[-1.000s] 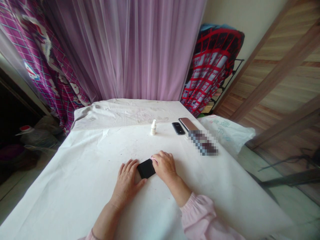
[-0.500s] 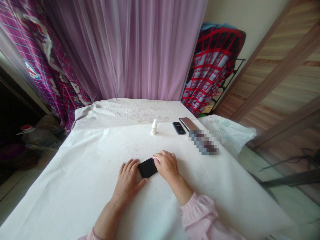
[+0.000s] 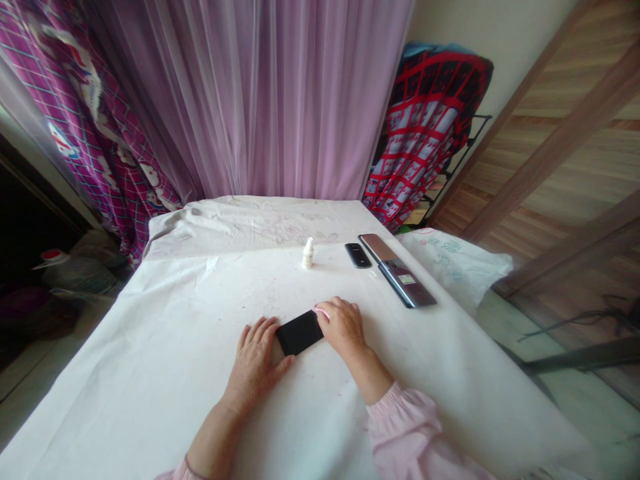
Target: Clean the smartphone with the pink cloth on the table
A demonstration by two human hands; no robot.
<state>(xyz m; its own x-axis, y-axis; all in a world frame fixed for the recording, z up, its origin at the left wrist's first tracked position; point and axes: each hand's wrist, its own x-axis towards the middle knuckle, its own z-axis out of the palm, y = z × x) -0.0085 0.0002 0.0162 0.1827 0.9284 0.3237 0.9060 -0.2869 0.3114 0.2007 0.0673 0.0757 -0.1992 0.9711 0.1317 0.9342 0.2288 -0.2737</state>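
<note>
A black-screened phone (image 3: 299, 333) lies flat on the white-covered table, tilted slightly up to the right. My left hand (image 3: 258, 353) grips its left end, with the thumb along the near edge and the fingers at the far corner. At the phone's right end, my right hand (image 3: 343, 326) is closed on a small pink cloth (image 3: 321, 311), which shows only as a thin edge by the fingers. The cloth and fingertips rest at the screen's right side, and the rest of the cloth is hidden under the hand.
Beyond my hands stands a small white spray bottle (image 3: 308, 254). To its right lie a small dark phone (image 3: 358, 255), a larger brownish phone (image 3: 379, 248) and a shiny grey-blue phone (image 3: 407, 283). A plastic bag (image 3: 457, 263) hangs past the table's right edge.
My right hand with the cloth has slid a little to the right along the phone, uncovering more of the black screen. The left hand and the phone have stayed put.
</note>
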